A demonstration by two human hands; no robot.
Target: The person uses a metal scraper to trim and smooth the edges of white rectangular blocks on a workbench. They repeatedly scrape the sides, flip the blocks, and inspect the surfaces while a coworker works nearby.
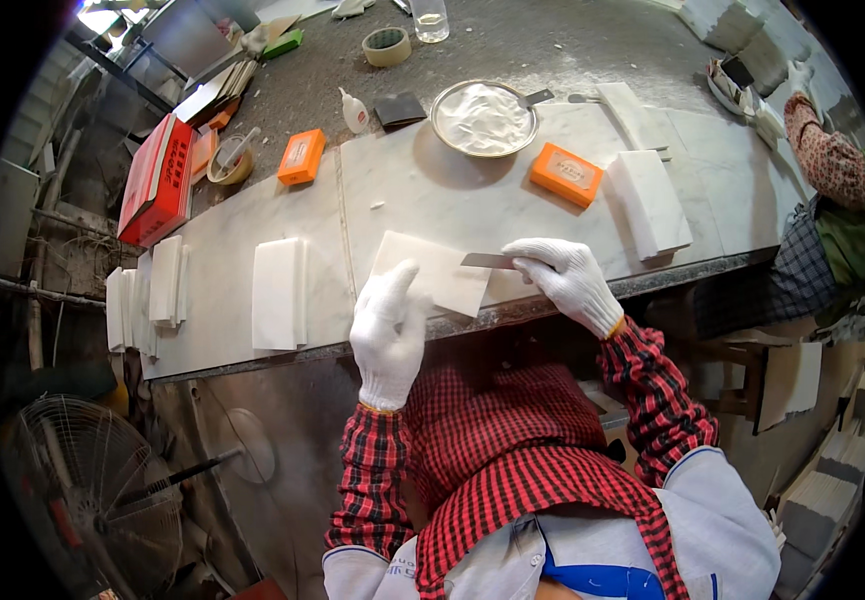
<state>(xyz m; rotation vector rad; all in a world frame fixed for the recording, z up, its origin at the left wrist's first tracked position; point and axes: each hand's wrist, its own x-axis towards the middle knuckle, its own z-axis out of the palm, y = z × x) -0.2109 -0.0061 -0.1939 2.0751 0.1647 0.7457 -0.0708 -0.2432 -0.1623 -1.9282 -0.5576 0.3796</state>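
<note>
A white stone tile (442, 278) lies at an angle near the front edge of the marble-topped table. My right hand (567, 280), in a white knit glove, is closed around a flat metal scraper (488, 260). Its blade points left and reaches over the tile. My left hand (388, 335), also gloved, is at the tile's left end and covers part of it. Its fingers are bent and partly smeared, so whether they grip the tile is unclear. Beyond the tile sits a round metal bowl (482, 118) of white paste, with a dark-handled spreader (536, 98) resting on its rim.
White slabs (279, 295) stand at the left, with more white blocks (649, 205) at the right. Orange boxes (565, 175), a red carton (157, 180), a tape roll (386, 46) and a small white bottle (354, 110) lie around. A co-worker's sleeve (824, 150) shows far right; a fan (92, 500) stands lower left.
</note>
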